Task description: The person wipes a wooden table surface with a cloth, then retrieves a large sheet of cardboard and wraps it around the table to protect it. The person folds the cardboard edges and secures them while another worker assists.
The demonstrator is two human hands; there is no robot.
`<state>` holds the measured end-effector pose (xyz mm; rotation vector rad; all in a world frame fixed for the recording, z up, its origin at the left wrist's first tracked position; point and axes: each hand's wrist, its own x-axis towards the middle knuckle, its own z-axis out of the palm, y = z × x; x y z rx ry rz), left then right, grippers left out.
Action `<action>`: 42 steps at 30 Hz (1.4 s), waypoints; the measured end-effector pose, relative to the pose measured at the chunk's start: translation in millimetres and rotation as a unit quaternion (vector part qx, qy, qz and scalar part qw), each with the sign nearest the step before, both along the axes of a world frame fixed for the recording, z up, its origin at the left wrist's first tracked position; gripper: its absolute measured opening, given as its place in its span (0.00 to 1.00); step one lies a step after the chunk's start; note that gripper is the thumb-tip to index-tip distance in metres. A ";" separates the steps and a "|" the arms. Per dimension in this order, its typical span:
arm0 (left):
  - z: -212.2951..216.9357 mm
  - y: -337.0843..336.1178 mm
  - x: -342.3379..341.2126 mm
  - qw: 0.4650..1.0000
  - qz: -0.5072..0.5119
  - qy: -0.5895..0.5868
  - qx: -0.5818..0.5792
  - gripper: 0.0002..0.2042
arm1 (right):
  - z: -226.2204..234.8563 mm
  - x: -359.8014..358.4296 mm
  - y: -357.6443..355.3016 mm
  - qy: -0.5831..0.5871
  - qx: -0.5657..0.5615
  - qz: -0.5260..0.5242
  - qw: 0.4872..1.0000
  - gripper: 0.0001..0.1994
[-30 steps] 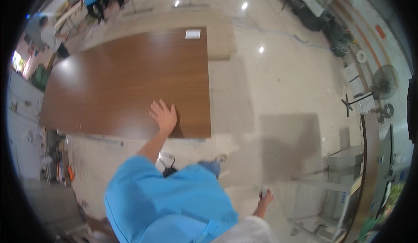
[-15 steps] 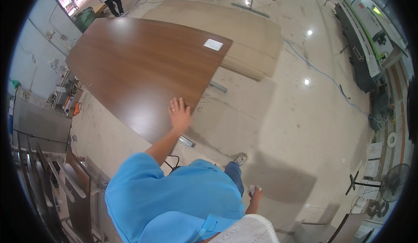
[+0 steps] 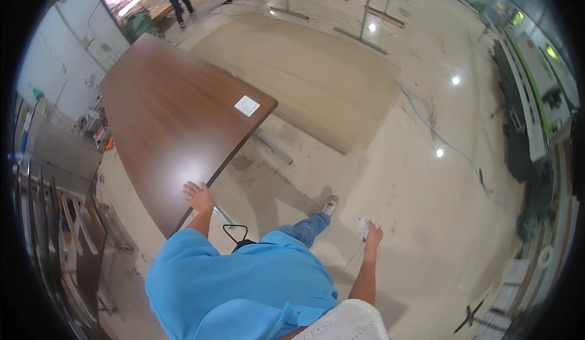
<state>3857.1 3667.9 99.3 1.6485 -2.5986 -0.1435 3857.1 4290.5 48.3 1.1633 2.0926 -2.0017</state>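
A large dark brown wood-grain tabletop (image 3: 177, 120) with curved edges lies raised above the floor on metal legs. My left hand (image 3: 198, 198) rests on its near end beside the right edge, fingers spread flat on the surface. A white sheet (image 3: 247, 105) lies at the tabletop's right corner. Out to my right, over the floor, my right hand (image 3: 373, 235) is closed around a crumpled white piece (image 3: 365, 225), cloth or paper; I cannot tell which.
A large beige board (image 3: 304, 72) lies beyond the tabletop. Metal stands (image 3: 359, 40) and several people are at the back. A blue hose (image 3: 420, 108) crosses the floor toward a long machine (image 3: 524, 90). Brown panels (image 3: 88, 248) stand in a rack at left.
I have stepped forward and turned, so the tabletop sits further left in view. My left hand stays on its near end. My right arm has swung forward and outward with the white piece.
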 end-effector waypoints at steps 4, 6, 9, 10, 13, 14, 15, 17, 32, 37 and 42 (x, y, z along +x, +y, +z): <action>-10.3 15.1 -31.3 0.988 0.140 0.058 -0.009 0.35 | -43.1 -53.0 29.4 0.026 -0.035 -0.073 0.996 0.17; -21.1 40.3 -50.5 0.986 0.163 -0.031 0.007 0.35 | -54.4 -45.8 69.2 -0.146 -0.049 -0.104 0.983 0.20; -47.5 102.7 -124.7 0.995 0.095 -0.016 0.024 0.29 | -60.1 -30.3 117.3 -0.179 -0.069 -0.204 0.960 0.19; -55.6 129.6 -150.7 0.971 -0.077 -0.229 0.003 0.29 | -59.4 -23.1 136.7 -0.175 -0.082 -0.246 0.950 0.17; -81.9 234.1 -266.2 0.907 -0.175 -0.242 0.298 0.28 | -58.3 -20.0 185.6 -0.199 -0.118 -0.262 0.937 0.13; -88.4 279.2 -308.3 0.831 0.017 -0.056 0.554 0.27 | -62.1 -21.0 195.8 -0.201 -0.134 -0.302 0.922 0.12; -88.7 318.9 -346.4 0.759 -0.114 -0.067 0.638 0.28 | -69.8 -30.4 210.6 -0.211 -0.134 -0.341 0.906 0.11; -83.3 409.3 -438.1 0.693 -0.301 -0.174 0.632 0.29 | -86.2 -55.8 244.9 -0.207 -0.132 -0.404 0.882 0.10; -44.0 725.9 -744.1 0.630 -0.496 -0.169 0.573 0.22 | -91.0 -578.7 541.2 -0.040 0.045 -0.101 0.993 0.10; -115.1 714.4 -858.8 0.679 -0.468 -0.300 0.479 0.24 | -69.7 -734.0 595.3 -0.030 0.086 -0.081 0.993 0.07; -112.0 759.1 -1008.3 0.720 -0.526 -0.215 0.399 0.24 | -87.2 -774.1 643.2 -0.025 0.195 0.117 0.974 0.10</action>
